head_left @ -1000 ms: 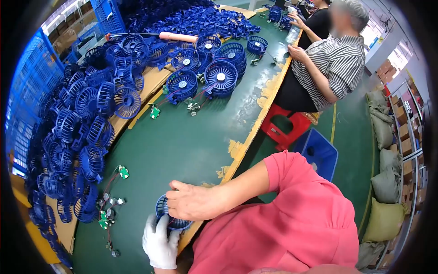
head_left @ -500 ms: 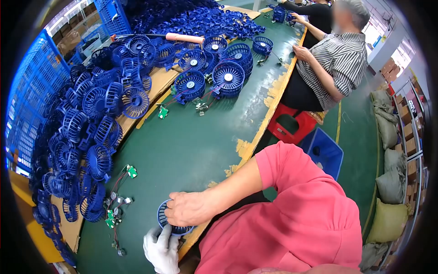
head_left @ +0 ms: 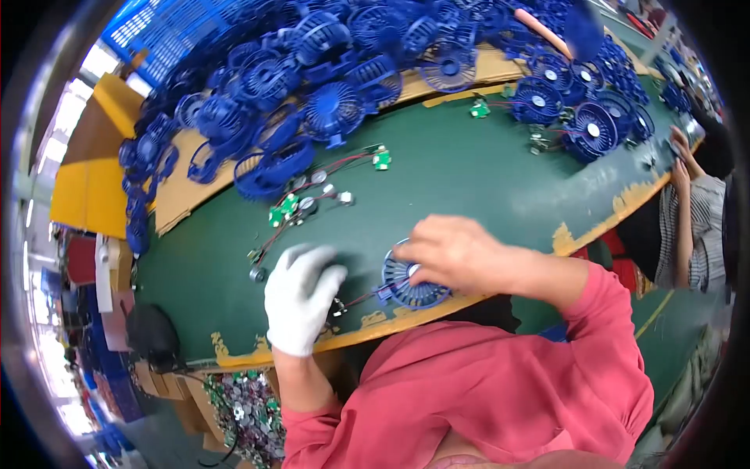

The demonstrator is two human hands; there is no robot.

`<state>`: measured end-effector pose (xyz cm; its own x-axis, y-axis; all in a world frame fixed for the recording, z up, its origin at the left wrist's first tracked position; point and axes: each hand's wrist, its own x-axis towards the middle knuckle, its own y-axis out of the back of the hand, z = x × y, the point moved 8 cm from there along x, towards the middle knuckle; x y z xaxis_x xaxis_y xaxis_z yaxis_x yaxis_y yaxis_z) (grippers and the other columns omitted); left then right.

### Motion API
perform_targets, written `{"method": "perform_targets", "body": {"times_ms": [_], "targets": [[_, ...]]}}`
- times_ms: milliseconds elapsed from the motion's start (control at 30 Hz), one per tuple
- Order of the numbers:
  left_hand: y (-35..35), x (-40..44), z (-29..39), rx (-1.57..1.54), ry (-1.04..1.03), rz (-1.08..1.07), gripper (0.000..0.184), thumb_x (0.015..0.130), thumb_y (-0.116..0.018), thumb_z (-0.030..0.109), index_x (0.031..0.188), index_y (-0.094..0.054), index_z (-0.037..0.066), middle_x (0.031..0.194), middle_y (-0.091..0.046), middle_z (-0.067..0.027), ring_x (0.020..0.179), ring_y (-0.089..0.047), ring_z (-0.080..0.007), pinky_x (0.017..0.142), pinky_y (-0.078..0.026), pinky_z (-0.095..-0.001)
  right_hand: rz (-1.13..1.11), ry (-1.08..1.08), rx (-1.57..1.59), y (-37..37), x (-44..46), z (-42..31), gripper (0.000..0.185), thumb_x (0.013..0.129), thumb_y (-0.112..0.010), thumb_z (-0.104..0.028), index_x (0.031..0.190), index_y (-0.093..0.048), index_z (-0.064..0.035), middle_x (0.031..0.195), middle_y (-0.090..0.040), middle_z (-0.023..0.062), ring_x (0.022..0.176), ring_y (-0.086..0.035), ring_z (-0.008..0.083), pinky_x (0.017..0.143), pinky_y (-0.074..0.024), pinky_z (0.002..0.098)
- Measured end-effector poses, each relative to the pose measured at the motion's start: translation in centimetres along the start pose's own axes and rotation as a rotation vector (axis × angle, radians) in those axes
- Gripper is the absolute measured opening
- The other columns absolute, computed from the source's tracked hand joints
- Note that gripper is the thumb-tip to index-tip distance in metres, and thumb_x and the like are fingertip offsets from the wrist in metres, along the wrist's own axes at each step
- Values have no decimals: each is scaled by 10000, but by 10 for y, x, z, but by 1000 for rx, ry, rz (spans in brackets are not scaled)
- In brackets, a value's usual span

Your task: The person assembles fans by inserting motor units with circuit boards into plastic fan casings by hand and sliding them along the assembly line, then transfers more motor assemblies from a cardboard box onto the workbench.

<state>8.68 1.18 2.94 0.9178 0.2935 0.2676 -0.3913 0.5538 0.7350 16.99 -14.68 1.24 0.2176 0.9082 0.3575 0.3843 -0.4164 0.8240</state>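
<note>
At the far left, a yellow box [head_left: 94, 191] is standing near a blue crate [head_left: 160, 31]. Under the table edge, an open carton [head_left: 201, 406] is holding jumbled green and silvery parts [head_left: 251, 414]. The gloved left hand [head_left: 303, 301] is curling its fingers loosely, thumb parted. Just right, a blue fan housing [head_left: 419, 295] is lying on the green table [head_left: 469, 176], the bare right hand [head_left: 455, 254] bending its fingers over it; whether they are gripping, I cannot tell.

Your green workbench [head_left: 461, 176] stretches ahead from eight to two o'clock, its near edge worn to yellow. At your eight o'clock, bright panes [head_left: 70, 383] glare white. At four, you have green floor [head_left: 683, 324] crossed by a yellow line [head_left: 655, 314]; a red stool [head_left: 623, 270] shows partly at three.
</note>
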Motion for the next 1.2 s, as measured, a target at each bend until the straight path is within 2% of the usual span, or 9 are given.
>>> {"method": "perform_targets", "body": {"times_ms": [133, 200, 333, 467, 600, 733, 833, 1100, 1200], "targets": [[-11, 28, -10, -45, 38, -94, 249, 754, -651, 78, 999, -660, 32, 1000, -625, -135, 874, -619, -247, 758, -490, -324, 51, -101, -29, 30, 17, 49, 318, 773, -705, -189, 1054, -616, -70, 825, -577, 111, 784, -591, 300, 682, -495, 397], [-19, 43, 7, 179, -317, -4, 278, 752, -665, 123, 1027, -645, 89, 1026, -596, -136, 913, -593, -293, 757, -488, -383, 40, -208, -159, 36, 37, 73, 364, 773, -700, -156, 1108, -591, -67, 909, -578, 125, 854, -589, 306, 725, -495, 396], [-60, 67, -18, 448, -411, -53, 272, 761, -639, 139, 1031, -608, 132, 964, -566, -122, 844, -563, -312, 733, -483, -426, 282, 26, -426, 31, 100, 79, 530, 740, -665, -102, 1244, -505, -125, 1163, -531, 129, 1046, -535, 313, 837, -463, 399], [-76, 66, -23, 485, -265, -187, 190, 775, -650, 171, 954, -611, 121, 869, -564, -114, 835, -588, -314, 714, -478, -422, 100, 236, -865, -17, 143, 72, 472, 854, -490, -138, 1321, -472, -205, 1388, -408, 113, 1238, -425, 312, 932, -386, 436], [-70, 57, -11, 214, -246, -318, 199, 782, -653, 168, 963, -608, 97, 908, -599, -112, 843, -600, -293, 732, -486, -383, 28, 157, -880, -11, 147, 93, 467, 835, -514, -150, 1287, -498, -265, 1322, -451, 106, 1074, -504, 315, 801, -475, 378], [-8, 66, 2, -361, -140, 126, 139, 853, -603, 56, 990, -604, 37, 872, -616, -45, 709, -571, -104, 640, -483, -251, 36, 40, -732, 6, 116, 87, 459, 812, -537, -102, 1250, -491, -228, 1251, -462, 176, 1001, -531, 321, 721, -518, 356], [38, 56, -1, -972, -132, 465, 255, 893, -575, 43, 1136, -509, 3, 919, -615, -108, 719, -593, -150, 664, -506, -269, 112, -37, -651, 17, 90, 91, 430, 809, -546, -73, 1216, -485, -198, 1216, -462, 218, 973, -567, 349, 721, -531, 384], [60, -5, 15, -655, -275, 762, 422, 884, -650, 260, 1142, -460, -14, 1015, -519, -107, 814, -601, -176, 757, -527, -293, 355, -128, -632, 61, 55, 111, 373, 710, -725, -166, 1012, -516, -102, 1021, -555, 100, 813, -618, 263, 611, -501, 362], [56, -29, 10, -528, -248, 779, 239, 919, -546, 125, 1109, -485, -8, 971, -538, -96, 794, -563, -154, 732, -508, -295, 286, -71, -554, 57, 53, 111, 373, 694, -743, -201, 968, -510, -101, 925, -553, 92, 793, -596, 271, 604, -476, 364]]}}
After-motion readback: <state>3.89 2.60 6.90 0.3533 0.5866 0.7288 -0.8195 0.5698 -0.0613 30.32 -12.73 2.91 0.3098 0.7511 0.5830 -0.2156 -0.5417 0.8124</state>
